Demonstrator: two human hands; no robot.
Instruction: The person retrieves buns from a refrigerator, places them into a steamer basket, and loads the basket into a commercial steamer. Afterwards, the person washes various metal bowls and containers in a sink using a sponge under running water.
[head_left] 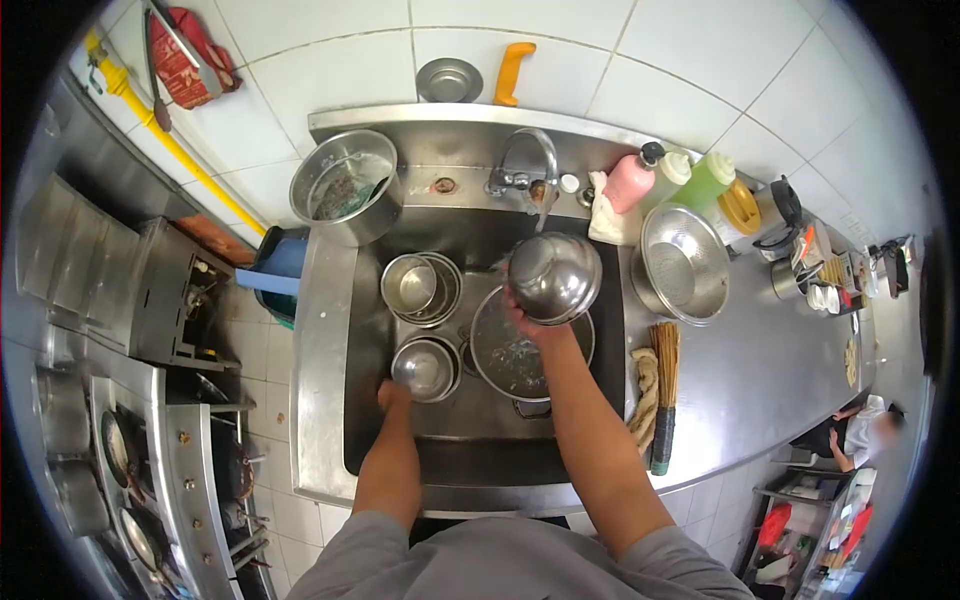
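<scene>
My right hand (524, 318) grips a shiny steel bowl (555, 278), turned bottom up beneath the tap (545, 160). Below that bowl stands a large pot (483, 365) with water in it. At the left of the sink, my left hand (394, 394) is closed at the near-left edge of a steel bowl (424, 370), which sits on another one; its fingertips are hard to see. Just behind are nested steel pots (410, 284).
A tall steel pot (345, 228) stands on the sink's back-left corner. On the right counter are a colander (683, 262), a bundled stick brush (664, 400), a cloth (643, 395) and a pink pump bottle (630, 182). A person (868, 430) sits far right.
</scene>
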